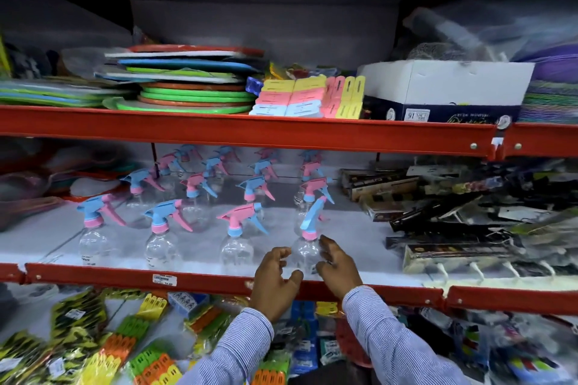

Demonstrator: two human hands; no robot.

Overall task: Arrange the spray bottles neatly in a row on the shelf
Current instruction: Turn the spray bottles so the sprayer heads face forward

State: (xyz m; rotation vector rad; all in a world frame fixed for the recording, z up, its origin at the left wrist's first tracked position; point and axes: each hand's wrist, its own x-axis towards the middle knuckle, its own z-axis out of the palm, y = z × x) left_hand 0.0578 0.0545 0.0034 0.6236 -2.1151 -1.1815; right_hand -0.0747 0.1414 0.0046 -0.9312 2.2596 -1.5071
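Shop shelving with red steel beams (250, 131), three tiers in view, white board on the middle shelf (350, 228). On that middle shelf, many spray bottles (162, 228): clear rounded plastic bodies, trigger heads in pink and light blue, some with blue head and pink collar and trigger, others the reverse. Standing upright in rough columns running from front to back, four across the front edge, nozzles mostly pointing left. Front right bottle (308, 247) turned differently, its blue head angled up and toward the back. Small white labels low on the front bottles, print too blurred to read.

Left hand (275, 281) and right hand (337, 266) raised on either side of that front right bottle, striped blue-and-white sleeves (387, 337) behind them. Left fingers (279, 255) curled and slightly spread, just beside the bottle's left side, contact unclear. Right fingers (327, 248) spread loosely around the right side, apparently touching or nearly touching the clear body; firm grip cannot be told.

White price tag (164, 279) on the front red beam, with a barcode, digits unreadable. Above, stacked coloured round mats (190, 94), pastel clips (300, 97) in yellow, pink and blue, and a white and dark blue carton (444, 91) with an upside-down label showing "16". Dark boxed goods (438, 222) heaped to the right of the bottles. Below, yellow, green and orange packets (125, 350).
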